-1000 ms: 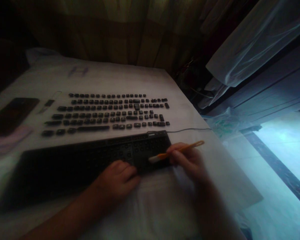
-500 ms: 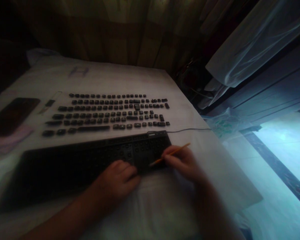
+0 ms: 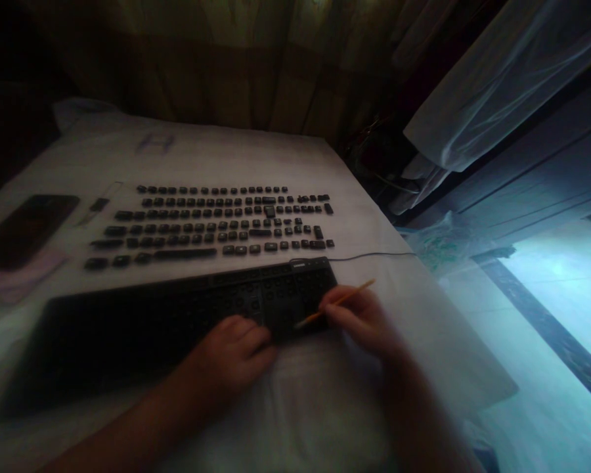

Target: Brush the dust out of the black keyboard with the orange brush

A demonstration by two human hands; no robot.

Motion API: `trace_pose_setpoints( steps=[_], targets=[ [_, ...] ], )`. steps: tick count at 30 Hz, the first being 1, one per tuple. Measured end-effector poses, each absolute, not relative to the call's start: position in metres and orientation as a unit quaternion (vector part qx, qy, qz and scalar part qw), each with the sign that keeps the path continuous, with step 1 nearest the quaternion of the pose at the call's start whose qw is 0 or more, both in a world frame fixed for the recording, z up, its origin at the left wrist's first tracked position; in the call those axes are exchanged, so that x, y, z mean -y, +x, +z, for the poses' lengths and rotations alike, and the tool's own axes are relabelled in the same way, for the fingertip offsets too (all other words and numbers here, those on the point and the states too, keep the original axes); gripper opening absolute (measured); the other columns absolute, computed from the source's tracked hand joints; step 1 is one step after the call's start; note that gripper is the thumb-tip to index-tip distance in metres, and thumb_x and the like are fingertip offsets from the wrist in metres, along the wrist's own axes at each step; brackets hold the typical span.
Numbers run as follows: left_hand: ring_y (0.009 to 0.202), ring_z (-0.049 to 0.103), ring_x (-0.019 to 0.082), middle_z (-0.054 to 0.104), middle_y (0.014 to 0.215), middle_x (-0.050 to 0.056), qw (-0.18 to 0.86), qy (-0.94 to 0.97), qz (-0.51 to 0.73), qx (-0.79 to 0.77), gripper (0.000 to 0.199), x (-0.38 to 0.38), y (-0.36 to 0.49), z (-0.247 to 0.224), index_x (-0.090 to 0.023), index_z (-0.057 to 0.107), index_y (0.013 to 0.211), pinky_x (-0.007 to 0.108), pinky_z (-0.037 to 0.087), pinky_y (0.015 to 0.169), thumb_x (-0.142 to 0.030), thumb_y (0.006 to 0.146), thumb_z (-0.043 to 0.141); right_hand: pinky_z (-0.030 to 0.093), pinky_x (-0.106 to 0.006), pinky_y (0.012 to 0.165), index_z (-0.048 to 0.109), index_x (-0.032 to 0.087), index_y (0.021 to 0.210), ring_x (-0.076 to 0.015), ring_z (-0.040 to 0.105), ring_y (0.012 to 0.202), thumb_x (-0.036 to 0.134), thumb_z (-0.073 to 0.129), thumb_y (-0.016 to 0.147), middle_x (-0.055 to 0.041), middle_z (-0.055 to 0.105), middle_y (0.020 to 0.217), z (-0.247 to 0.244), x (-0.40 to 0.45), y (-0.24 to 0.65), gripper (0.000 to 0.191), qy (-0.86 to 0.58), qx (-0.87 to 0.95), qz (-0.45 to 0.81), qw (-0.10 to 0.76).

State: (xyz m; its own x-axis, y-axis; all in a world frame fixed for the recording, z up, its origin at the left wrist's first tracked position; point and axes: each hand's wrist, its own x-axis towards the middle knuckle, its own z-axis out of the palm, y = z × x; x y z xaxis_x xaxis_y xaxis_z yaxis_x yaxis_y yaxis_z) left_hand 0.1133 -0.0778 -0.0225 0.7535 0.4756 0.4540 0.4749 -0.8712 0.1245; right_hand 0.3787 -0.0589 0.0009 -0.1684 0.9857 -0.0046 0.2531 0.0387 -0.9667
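Note:
A black keyboard point(image 3: 177, 309) with its keycaps off lies at a slant on the white cloth. My left hand point(image 3: 241, 345) is closed at its near edge, fingers curled over the frame and thumb beside the rim. In my right hand point(image 3: 352, 312) is a thin paintbrush point(image 3: 342, 299) with an orange handle, pinched between thumb and fingers. The brush's pale tip point(image 3: 300, 324) points down at the keyboard's right part, near the arrow-key area. Whether the bristles touch it is too blurred to tell.
Loose black keycaps point(image 3: 207, 212) lie in several rows beyond the keyboard. A keycap puller point(image 3: 99, 204) and a dark phone point(image 3: 24, 226) on a pink cloth point(image 3: 29, 276) are at the left. The keyboard cable point(image 3: 374, 254) runs off the table's right edge.
Almost nothing differs. The brush and my right hand show only a very slight shift, and my left hand stays at the keyboard's edge.

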Motion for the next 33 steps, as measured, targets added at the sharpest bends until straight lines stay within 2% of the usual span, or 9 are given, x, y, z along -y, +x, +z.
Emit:
trace_pose_setpoints(
  steps=[4,9,19,24,33],
  targets=[
    [0.086,0.059,0.021,0.067,0.091,0.005,0.0,0.937,0.244,-0.249,0.028,0.0781,0.1125,-0.0244,-0.019,0.067,0.096,0.037,0.05,0.077,-0.016,0.101,0.04,0.042,-0.024,0.051,0.068,0.019,0.072,-0.0127,0.054,0.053,0.029,0.064,0.08,0.001,0.06,0.058,0.0038,0.0584,0.3756,0.013,-0.507,0.625,0.464,0.37],
    [0.082,0.059,0.02,0.067,0.089,0.005,0.002,0.938,0.238,-0.253,0.026,0.0778,0.1131,-0.0232,-0.019,0.067,0.094,0.036,0.05,0.076,-0.016,0.1,0.042,0.04,-0.023,0.048,0.068,0.018,0.072,-0.0118,0.052,0.051,0.03,0.066,0.079,0.0016,0.059,0.056,0.0065,0.0591,0.3726,0.015,-0.498,0.62,0.483,0.367],
    [0.083,0.059,0.02,0.066,0.089,0.005,-0.001,0.94,0.233,-0.249,0.025,0.0775,0.1129,-0.0237,-0.019,0.067,0.095,0.037,0.05,0.077,-0.015,0.099,0.042,0.04,-0.023,0.046,0.07,0.02,0.072,-0.0123,0.053,0.048,0.029,0.067,0.078,0.0018,0.06,0.053,0.0046,0.0594,0.3785,0.011,-0.506,0.571,0.477,0.437],
    [0.081,0.058,0.02,0.066,0.088,0.006,-0.003,0.935,0.257,-0.244,0.03,0.0766,0.1143,-0.0226,-0.018,0.067,0.095,0.036,0.05,0.075,-0.016,0.101,0.038,0.041,-0.023,0.047,0.068,0.019,0.071,-0.0125,0.053,0.049,0.03,0.067,0.077,0.0016,0.06,0.055,0.0018,0.0584,0.3793,0.012,-0.513,0.588,0.474,0.408],
    [0.083,0.059,0.02,0.067,0.09,0.005,-0.007,0.937,0.246,-0.247,0.027,0.0774,0.1124,-0.027,-0.019,0.067,0.095,0.037,0.049,0.077,-0.016,0.1,0.041,0.04,-0.022,0.047,0.066,0.018,0.07,-0.0118,0.052,0.051,0.029,0.066,0.078,0.002,0.058,0.055,0.0024,0.058,0.3726,0.014,-0.51,0.605,0.482,0.375]
  ],
)
